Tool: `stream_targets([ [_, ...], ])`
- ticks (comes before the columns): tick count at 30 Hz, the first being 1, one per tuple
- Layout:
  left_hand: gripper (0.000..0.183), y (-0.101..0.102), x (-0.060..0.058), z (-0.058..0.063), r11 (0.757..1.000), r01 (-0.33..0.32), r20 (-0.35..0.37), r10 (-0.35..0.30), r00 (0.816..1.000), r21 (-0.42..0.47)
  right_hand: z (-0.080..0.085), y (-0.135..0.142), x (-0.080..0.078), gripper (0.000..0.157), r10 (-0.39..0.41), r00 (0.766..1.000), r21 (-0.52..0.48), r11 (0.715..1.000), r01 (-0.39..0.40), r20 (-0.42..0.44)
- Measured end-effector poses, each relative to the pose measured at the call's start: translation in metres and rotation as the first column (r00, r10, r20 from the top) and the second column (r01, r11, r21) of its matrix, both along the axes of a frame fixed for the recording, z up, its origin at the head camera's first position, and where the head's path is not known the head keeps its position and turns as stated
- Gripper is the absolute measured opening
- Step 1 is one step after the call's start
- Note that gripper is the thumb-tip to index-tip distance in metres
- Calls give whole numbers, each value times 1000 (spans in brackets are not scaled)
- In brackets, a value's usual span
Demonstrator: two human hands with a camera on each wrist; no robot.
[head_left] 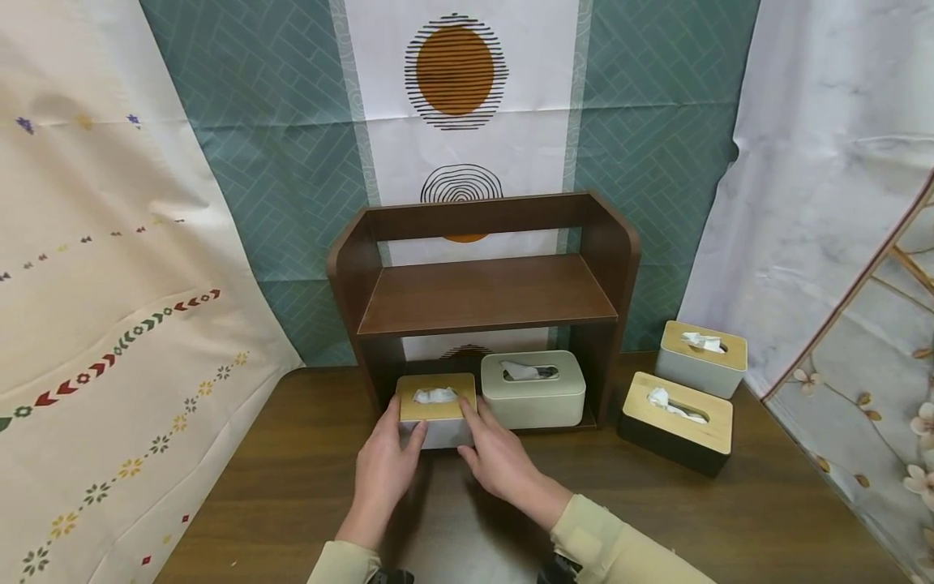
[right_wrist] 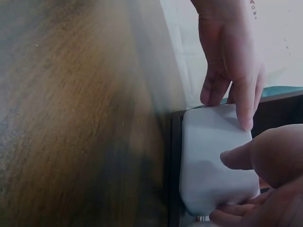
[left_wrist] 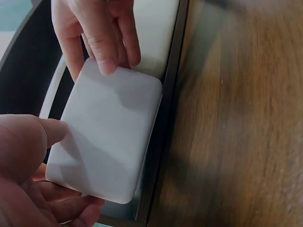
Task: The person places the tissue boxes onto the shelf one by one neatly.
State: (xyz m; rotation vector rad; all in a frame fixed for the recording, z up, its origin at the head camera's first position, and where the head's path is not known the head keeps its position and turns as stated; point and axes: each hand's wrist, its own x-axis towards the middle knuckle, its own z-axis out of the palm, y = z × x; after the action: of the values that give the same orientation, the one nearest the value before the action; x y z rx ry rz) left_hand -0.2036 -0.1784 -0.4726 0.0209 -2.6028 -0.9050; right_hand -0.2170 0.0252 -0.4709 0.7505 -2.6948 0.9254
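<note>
A small tissue box (head_left: 447,435) with a pale body and a wood-coloured lid is at the left of the shelf unit's lower compartment, a white tissue poking from its slot. My left hand (head_left: 387,466) grips its left side, thumb on the front face. At the opposite end my right hand (head_left: 505,458) holds it, thumb near the front's right edge. Both wrist views show the box's plain front (left_wrist: 106,137) between the two hands, close over the shelf's front edge. Beside it in the compartment sits a pale green tissue box (head_left: 536,410).
The brown two-tier shelf unit (head_left: 489,294) stands at the back of the wooden table (head_left: 292,487). To its right are a black tissue box with a wooden lid (head_left: 671,442) and a grey one with a wooden lid (head_left: 696,379). Patterned cloths (head_left: 277,162) hang behind and at the sides.
</note>
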Motion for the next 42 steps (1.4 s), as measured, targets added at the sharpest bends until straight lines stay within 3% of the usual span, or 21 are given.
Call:
stream_targets([
  [12,70,-3,-13,-8,1000,7,-8,-7,1000,-4,-3,-10,-8,77,39,998,-27,999,-41,-47],
  [21,69,0,6,-7,993,16,-109,-29,994,-120,-3,-2,4,78,53,996,64,997,-49,-75],
  [26,63,0,13,-2,988,46,-104,-62,993,-150,-4,-2,6,76,68,993,90,994,-60,-99],
  [32,63,-2,3,4,987,82,-59,-92,994,-141,-3,2,-5,74,81,990,102,992,-69,-119],
  [42,68,-6,-5,-3,986,105,-39,-111,993,-126,-13,4,-18,75,157,971,43,988,-151,-181],
])
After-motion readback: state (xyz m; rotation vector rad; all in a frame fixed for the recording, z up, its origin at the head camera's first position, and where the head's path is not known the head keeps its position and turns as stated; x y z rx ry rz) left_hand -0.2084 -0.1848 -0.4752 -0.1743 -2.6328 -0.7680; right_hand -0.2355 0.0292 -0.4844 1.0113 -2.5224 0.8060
